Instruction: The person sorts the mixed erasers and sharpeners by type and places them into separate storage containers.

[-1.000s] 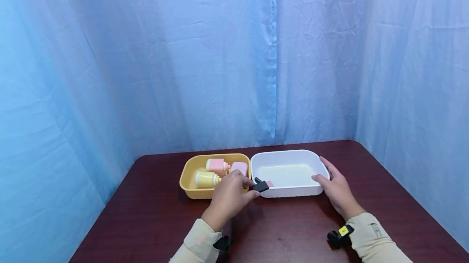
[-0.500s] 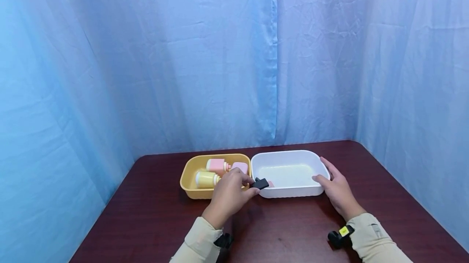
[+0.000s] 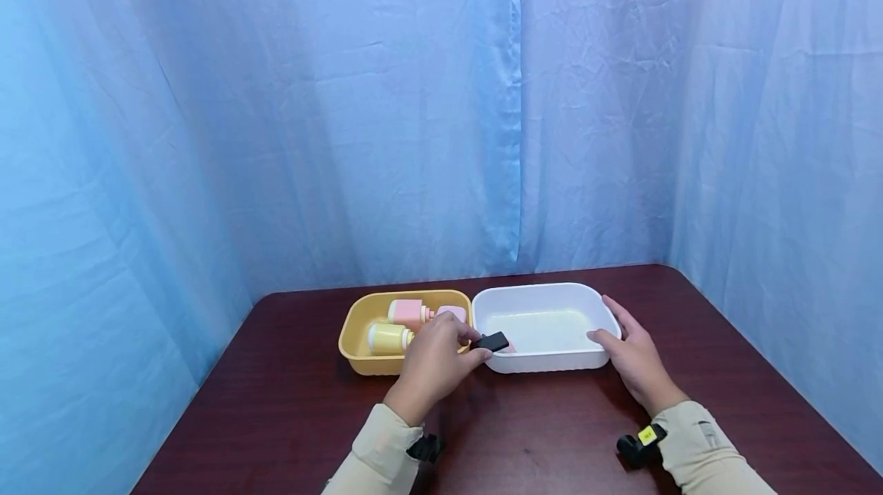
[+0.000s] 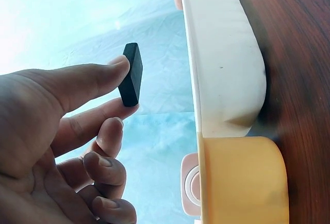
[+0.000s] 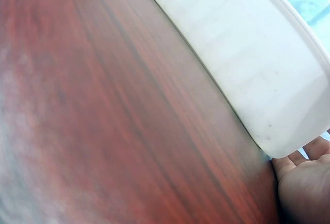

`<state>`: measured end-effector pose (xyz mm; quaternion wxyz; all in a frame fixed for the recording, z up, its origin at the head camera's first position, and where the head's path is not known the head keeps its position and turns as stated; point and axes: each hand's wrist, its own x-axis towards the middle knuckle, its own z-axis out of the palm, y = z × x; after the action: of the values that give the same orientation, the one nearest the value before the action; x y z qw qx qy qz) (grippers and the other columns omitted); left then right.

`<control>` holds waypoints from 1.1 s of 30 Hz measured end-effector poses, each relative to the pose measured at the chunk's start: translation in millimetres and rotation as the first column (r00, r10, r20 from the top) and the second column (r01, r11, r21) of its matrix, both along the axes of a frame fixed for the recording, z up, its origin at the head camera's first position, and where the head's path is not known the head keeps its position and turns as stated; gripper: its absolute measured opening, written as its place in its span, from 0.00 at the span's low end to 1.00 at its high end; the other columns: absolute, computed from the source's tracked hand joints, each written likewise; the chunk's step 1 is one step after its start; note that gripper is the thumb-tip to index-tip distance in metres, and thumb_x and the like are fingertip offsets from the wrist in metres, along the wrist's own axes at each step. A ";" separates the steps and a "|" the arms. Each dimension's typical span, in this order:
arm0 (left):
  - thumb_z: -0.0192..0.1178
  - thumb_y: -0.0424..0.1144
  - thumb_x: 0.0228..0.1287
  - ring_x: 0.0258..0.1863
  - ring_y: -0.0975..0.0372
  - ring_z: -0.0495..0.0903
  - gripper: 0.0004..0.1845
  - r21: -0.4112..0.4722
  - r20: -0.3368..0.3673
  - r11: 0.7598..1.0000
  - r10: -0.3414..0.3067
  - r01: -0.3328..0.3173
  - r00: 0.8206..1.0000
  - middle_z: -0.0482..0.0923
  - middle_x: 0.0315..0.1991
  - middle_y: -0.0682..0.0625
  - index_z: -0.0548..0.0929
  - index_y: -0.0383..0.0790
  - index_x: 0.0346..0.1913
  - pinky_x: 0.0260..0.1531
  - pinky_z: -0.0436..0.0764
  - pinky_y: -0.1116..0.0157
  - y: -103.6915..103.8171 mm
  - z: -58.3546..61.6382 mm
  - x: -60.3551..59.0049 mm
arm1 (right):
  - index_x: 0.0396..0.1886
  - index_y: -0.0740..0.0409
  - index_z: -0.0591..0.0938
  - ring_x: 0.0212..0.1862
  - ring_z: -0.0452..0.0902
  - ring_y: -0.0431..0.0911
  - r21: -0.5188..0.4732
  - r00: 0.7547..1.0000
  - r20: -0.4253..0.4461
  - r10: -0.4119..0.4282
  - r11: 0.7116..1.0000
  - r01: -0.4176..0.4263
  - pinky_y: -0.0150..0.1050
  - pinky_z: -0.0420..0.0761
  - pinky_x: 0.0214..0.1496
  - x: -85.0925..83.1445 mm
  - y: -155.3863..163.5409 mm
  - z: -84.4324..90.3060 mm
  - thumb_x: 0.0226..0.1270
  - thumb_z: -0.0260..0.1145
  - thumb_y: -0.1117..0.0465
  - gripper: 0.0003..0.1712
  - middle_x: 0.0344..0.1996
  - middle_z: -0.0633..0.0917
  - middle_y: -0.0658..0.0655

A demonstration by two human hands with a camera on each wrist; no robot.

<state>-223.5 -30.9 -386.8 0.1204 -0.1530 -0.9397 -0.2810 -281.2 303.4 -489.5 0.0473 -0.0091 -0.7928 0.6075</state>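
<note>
Over the near left corner of the white tub [image 3: 545, 292], your left hand [image 3: 434, 363] pinches a small flat black block [image 3: 493, 341] between the thumb and forefinger. From the left wrist camera the black block [image 4: 130, 74] stands on edge between those two fingertips [image 4: 111, 69], clear of the tub's white wall [image 4: 221, 64], while your other fingers curl loosely beneath it. The block hangs just above the rim, with a bit of something pink showing right beside it inside the tub; you cannot tell what that pink piece is.

Your right hand [image 3: 635, 353] rests against the right end of the white tub, fingers straight and relaxed, the thumb lying along the near corner and the fingers along the side wall. From the right wrist camera only the edge of that hand [image 5: 304, 172] shows beside the tub's rounded corner [image 5: 268, 80]; it holds nothing.

Touching the white tub on its left side sits a yellow tub [image 3: 355, 322]. Inside it lie a yellow bottle [image 3: 388, 337], a pink bottle [image 3: 408, 313] behind it, and a pink block [image 3: 451, 313] toward the right wall.

Both tubs stand on a dark red-brown wooden table [image 3: 552, 434], with blue cloth [image 3: 414, 112] hanging behind and to both sides.
</note>
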 end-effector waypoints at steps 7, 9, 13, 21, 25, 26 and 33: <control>0.79 0.50 0.55 0.35 0.66 0.74 0.12 0.012 -0.014 1.000 -0.017 0.017 1.000 0.81 0.35 0.55 0.94 0.49 0.39 0.34 0.75 0.68 3.2 2.9 -3.0 | 0.86 0.43 0.48 0.81 0.53 0.55 0.014 1.000 -0.001 -0.005 1.000 0.005 0.17 0.70 0.56 -0.5 1.0 -1.2 0.76 0.64 0.57 0.48 0.84 0.53 0.57; 0.79 0.50 0.56 0.35 0.66 0.74 0.12 0.009 -0.016 1.000 -0.017 0.017 1.000 0.80 0.35 0.56 0.94 0.49 0.40 0.34 0.75 0.68 4.7 3.8 -3.9 | 0.86 0.44 0.48 0.81 0.53 0.55 0.014 1.000 -0.001 -0.003 1.000 0.003 0.17 0.70 0.55 -0.9 1.5 -2.0 0.76 0.64 0.57 0.48 0.84 0.53 0.57; 0.78 0.50 0.56 0.35 0.66 0.73 0.13 0.009 -0.021 1.000 -0.012 0.012 1.000 0.80 0.33 0.56 0.94 0.49 0.40 0.34 0.73 0.67 7.3 4.5 -5.9 | 0.86 0.43 0.48 0.81 0.53 0.55 0.019 1.000 0.001 0.000 1.000 0.000 0.18 0.70 0.55 -2.1 1.9 -3.1 0.76 0.63 0.56 0.48 0.84 0.52 0.57; 0.78 0.51 0.56 0.33 0.65 0.72 0.13 0.013 -0.010 1.000 0.015 -0.015 1.000 0.79 0.33 0.52 0.94 0.49 0.40 0.32 0.70 0.67 11.1 2.1 -10.4 | 0.86 0.43 0.48 0.81 0.53 0.56 0.005 1.000 -0.009 0.006 1.000 -0.006 0.16 0.69 0.54 -2.0 1.6 -1.6 0.76 0.63 0.57 0.48 0.84 0.52 0.57; 0.78 0.51 0.57 0.32 0.65 0.72 0.13 0.025 0.008 0.999 0.025 -0.025 1.000 0.79 0.34 0.52 0.94 0.49 0.40 0.31 0.71 0.67 13.0 2.1 -12.1 | 0.86 0.44 0.49 0.81 0.52 0.55 0.002 1.000 -0.010 0.006 1.000 -0.006 0.16 0.69 0.54 -1.8 1.3 -1.2 0.76 0.64 0.57 0.48 0.84 0.52 0.56; 0.78 0.52 0.57 0.32 0.65 0.72 0.13 0.024 0.008 0.999 0.029 -0.029 1.000 0.79 0.34 0.53 0.94 0.49 0.40 0.31 0.71 0.67 13.5 2.1 -12.7 | 0.86 0.44 0.49 0.81 0.52 0.55 0.002 1.000 -0.008 0.005 1.000 -0.005 0.16 0.69 0.54 -1.9 1.1 -1.3 0.76 0.64 0.57 0.48 0.84 0.52 0.56; 0.77 0.54 0.57 0.32 0.66 0.73 0.14 0.000 0.005 0.999 0.034 -0.034 0.999 0.79 0.34 0.55 0.94 0.50 0.41 0.32 0.72 0.67 17.7 3.9 -16.5 | 0.86 0.43 0.49 0.81 0.53 0.55 0.010 1.000 0.002 -0.002 1.000 0.002 0.21 0.71 0.59 -1.7 0.8 -2.7 0.76 0.64 0.56 0.48 0.84 0.53 0.57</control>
<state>-240.0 -13.2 -382.9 0.1229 -0.1364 -0.9425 -0.2793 -282.9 304.2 -492.2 0.0473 -0.0101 -0.7957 0.6037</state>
